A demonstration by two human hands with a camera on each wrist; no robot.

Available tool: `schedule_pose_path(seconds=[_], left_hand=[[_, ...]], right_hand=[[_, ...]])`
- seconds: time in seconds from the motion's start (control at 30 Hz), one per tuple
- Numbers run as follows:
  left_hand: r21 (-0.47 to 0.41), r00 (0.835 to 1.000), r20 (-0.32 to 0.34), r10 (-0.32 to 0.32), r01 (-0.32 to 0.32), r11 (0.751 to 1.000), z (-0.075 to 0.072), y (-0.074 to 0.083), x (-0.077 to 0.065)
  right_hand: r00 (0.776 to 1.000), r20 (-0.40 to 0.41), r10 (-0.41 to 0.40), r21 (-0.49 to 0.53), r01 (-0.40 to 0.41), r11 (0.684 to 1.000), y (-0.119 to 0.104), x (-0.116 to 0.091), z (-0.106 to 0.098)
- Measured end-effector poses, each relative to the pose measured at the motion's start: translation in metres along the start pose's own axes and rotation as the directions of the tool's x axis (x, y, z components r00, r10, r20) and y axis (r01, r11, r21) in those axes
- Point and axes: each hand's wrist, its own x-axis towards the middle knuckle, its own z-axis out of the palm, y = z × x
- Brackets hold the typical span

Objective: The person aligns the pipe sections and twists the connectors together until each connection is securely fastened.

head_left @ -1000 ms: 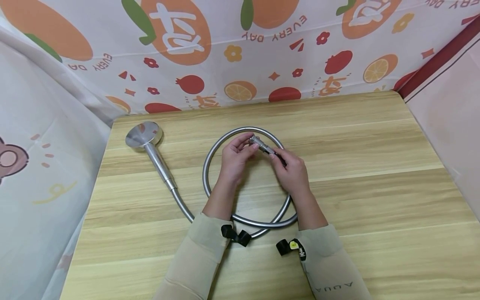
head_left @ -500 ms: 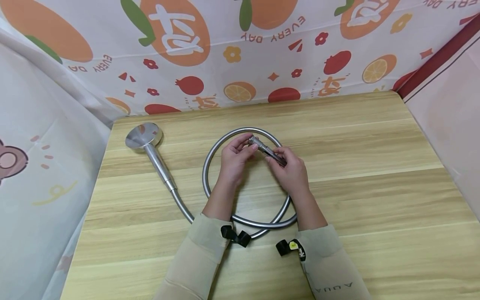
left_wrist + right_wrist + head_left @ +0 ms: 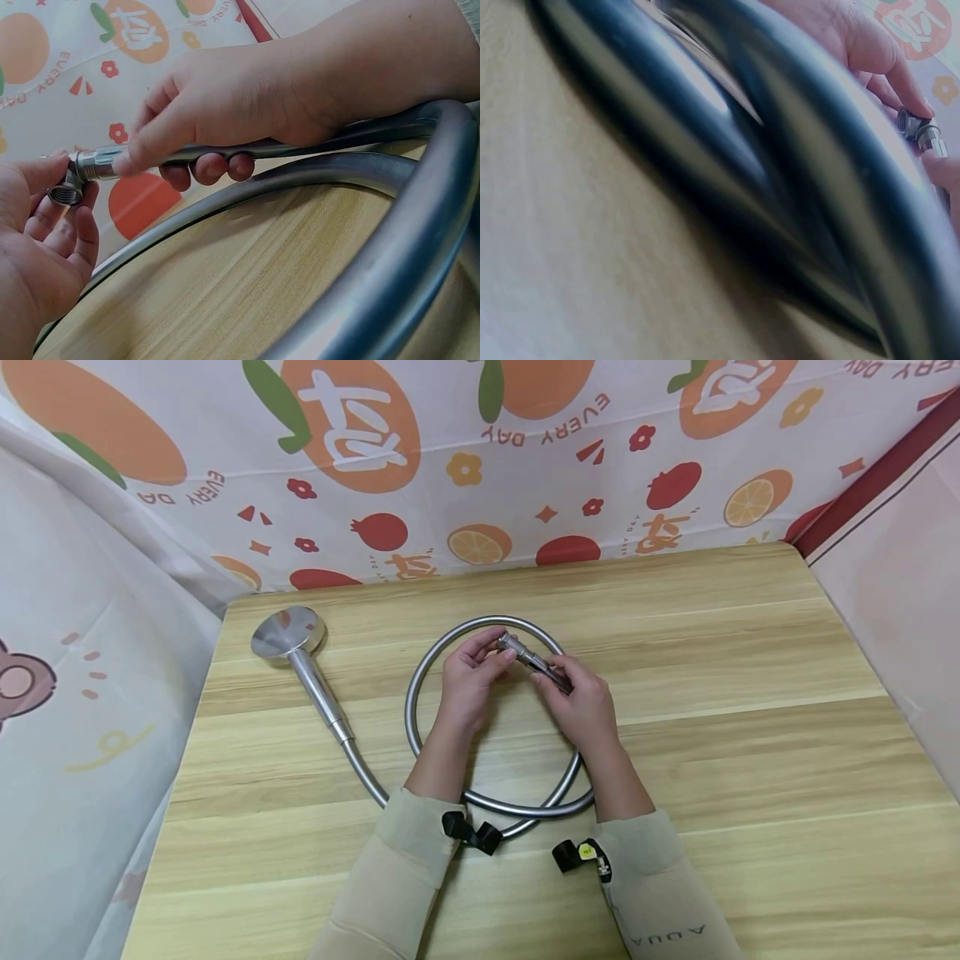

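My left hand (image 3: 467,681) pinches a small metal elbow fitting (image 3: 72,184) between thumb and fingers. In the left wrist view its round threaded mouth faces the camera. The fitting joins the end connector (image 3: 101,163) of a silvery shower hose (image 3: 412,693). My right hand (image 3: 585,702) grips the hose end at the connector, its thumb and index finger on the connector and other fingers curled under the hose. Both hands are raised over the looped hose. At the hose's other end a shower head (image 3: 288,631) lies on the left of the table, face not visible.
The hose loops around both hands and passes under the forearms on the wooden table (image 3: 750,693). In the right wrist view, blurred hose lengths fill much of the frame. A fruit-print cloth (image 3: 465,468) hangs along the table's back edge.
The right thumb and fingers have shifted slightly on the hose end since a second ago. The left hand, fitting and shower head look nearly still.
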Motion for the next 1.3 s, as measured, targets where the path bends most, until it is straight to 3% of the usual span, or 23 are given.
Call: schedule_pose_path(seconds=[0.33, 0.63, 1.3], left_hand=[[0.012, 1.000, 0.001, -0.009, 0.009, 1.000, -0.0007, 0.0021, -0.0011], [0.014, 1.000, 0.007, -0.004, 0.004, 1.000, -0.0011, 0.0009, 0.0002], [0.003, 1.000, 0.007, -0.003, 0.003, 1.000, -0.0002, 0.0015, -0.0003]], right_hand=[[0.999, 0.014, 0.046, 0.001, -0.046, 0.999, 0.0004, -0.0003, 0.0002], [1.000, -0.010, -0.016, -0.029, 0.016, 0.999, 0.0021, 0.0003, 0.0016], [1.000, 0.015, 0.024, -0.032, -0.023, 0.999, 0.0015, 0.0003, 0.0016]])
